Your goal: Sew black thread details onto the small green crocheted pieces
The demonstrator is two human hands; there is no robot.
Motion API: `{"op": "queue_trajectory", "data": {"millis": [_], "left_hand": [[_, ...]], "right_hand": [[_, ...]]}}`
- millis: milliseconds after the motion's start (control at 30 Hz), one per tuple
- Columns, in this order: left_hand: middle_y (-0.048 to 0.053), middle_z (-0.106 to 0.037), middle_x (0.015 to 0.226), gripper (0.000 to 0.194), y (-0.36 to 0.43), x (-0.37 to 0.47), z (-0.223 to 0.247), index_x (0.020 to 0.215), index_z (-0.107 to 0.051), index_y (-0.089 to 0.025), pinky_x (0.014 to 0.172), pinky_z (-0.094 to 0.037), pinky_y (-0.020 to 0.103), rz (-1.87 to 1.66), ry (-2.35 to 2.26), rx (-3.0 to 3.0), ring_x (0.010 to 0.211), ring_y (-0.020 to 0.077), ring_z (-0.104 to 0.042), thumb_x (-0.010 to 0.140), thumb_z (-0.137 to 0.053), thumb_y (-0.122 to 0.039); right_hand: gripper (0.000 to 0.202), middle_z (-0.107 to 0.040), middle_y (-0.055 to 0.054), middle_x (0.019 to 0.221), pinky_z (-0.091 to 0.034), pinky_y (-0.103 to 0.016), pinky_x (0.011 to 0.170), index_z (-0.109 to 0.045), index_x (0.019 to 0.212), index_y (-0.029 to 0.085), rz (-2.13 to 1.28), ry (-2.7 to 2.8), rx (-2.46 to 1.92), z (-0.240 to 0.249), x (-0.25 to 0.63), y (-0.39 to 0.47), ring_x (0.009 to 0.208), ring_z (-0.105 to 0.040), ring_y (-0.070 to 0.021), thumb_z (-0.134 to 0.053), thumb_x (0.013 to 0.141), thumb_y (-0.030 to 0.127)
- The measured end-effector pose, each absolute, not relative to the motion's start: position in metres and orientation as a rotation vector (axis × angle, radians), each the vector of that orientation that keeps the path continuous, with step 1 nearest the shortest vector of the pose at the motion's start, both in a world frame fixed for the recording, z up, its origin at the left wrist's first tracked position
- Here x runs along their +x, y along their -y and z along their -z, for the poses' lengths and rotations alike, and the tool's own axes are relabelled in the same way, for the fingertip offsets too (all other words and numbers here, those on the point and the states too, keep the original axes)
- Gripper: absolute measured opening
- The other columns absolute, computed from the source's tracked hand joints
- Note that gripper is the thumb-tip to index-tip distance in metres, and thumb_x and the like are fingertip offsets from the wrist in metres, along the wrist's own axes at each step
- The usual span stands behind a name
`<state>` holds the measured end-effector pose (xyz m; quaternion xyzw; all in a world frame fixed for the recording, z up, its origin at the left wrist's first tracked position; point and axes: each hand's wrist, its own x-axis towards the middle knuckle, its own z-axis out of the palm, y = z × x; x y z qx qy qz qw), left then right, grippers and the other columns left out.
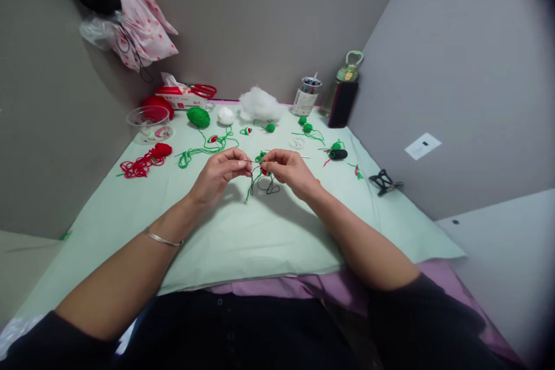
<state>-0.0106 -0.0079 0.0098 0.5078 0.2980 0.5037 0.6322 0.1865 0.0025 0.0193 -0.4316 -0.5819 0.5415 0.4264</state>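
Largest: pale green cloth [269, 254], smooth, spread over the work surface. Both hands meet above it, near the middle.

Left hand [219, 173]: thumb and forefinger pinched on a thin dark thread [255, 162]. Right hand [292, 172]: thumb and fingers also closed on the thread, beside the yarn piece; cannot tell whether they grip the piece too.

Beyond the hands, a loose, cloudy heap of white stuffing [260, 105]. To its left, a fuzzy green yarn ball [198, 117] and a smaller white yarn ball [225, 116].

Smaller: a little green-and-red yarn piece [265, 173], between the hands, close by the right fingertips; cannot tell whether it rests on the cloth or hangs. Bright green on top, red lower down, a green tail trailing toward the wearer. Outline partly hidden by fingers. Judged very light, soft, squashable, not slippery; best taken by its thicker body, since the tail could snag or pull.

Finest: the thread. Nearly straight between the fingertips, slack dark loops below. Looks limp, almost weightless, apt to tangle or slip; best pinched near an end. A needle may lie along the straight stretch; too fine to tell.
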Motion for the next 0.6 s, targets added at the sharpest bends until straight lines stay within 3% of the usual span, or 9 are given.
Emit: {"op": "queue_trajectory", "data": {"millis": [233, 600], "left_hand": [[0.002, -0.064, 0.095, 0.009, 0.003, -0.012, -0.010, 0.080, -0.065, -0.017, 0.095, -0.047, 0.030, -1.222, -0.739, 1.125, 0.092, 0.0151, -0.061, 0.077, -0.072, -0.022], [0.005, -0.066, 0.088, 0.016, 0.015, -0.011, -0.018, 0.082, -0.069, -0.018, 0.087, -0.045, 0.033, -0.961, -0.653, 1.409, 0.087, 0.0194, -0.060, 0.084, -0.071, -0.034]], "right_hand": [[0.019, -0.061, 0.000, 0.068, -0.026, -0.023, 0.049, -0.068, 0.084, 0.015, -1.370, 1.568, -1.046, -0.017, 0.189, -0.002, 0.055, -0.040, -0.0076, -0.070, 0.074, 0.031], [0.014, -0.061, 0.000, 0.070, -0.027, -0.023, 0.050, -0.067, 0.080, 0.016, -1.268, 1.539, -1.064, -0.017, 0.187, -0.002, 0.056, -0.042, -0.0080, -0.067, 0.076, 0.029]]}}
